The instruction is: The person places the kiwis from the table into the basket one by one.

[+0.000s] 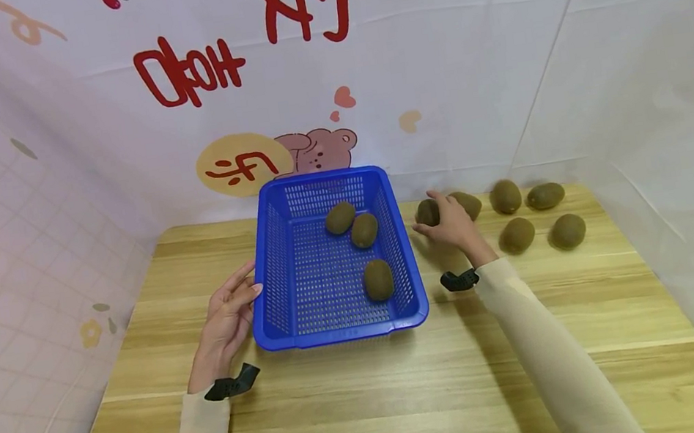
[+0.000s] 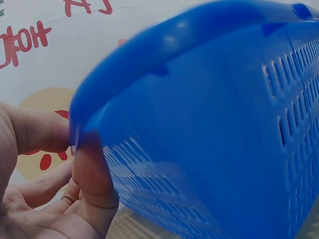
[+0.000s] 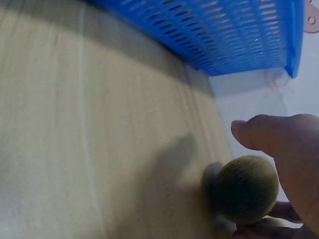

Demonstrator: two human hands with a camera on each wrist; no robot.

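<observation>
My left hand (image 1: 226, 322) pinches the left rim of a blue plastic basket (image 1: 344, 334) between thumb and fingers; the left wrist view shows the thumb (image 2: 94, 174) against the rim. Inside the basket lie three brown kiwis, one near the back (image 1: 340, 218), one beside it (image 1: 364, 230) and one at the front right (image 1: 379, 280). Right of the basket, my right hand (image 1: 452, 224) is spread around a kiwi (image 1: 427, 213) on the table. In the right wrist view a gap shows between the thumb (image 3: 259, 132) and that kiwi (image 3: 246, 189), with fingertips behind it.
Several more kiwis lie at the table's back right, including one (image 1: 467, 205) partly behind my right hand and another (image 1: 567, 231) farther right. A printed white curtain (image 1: 468, 81) hangs behind and on both sides of the wooden table (image 1: 360, 407).
</observation>
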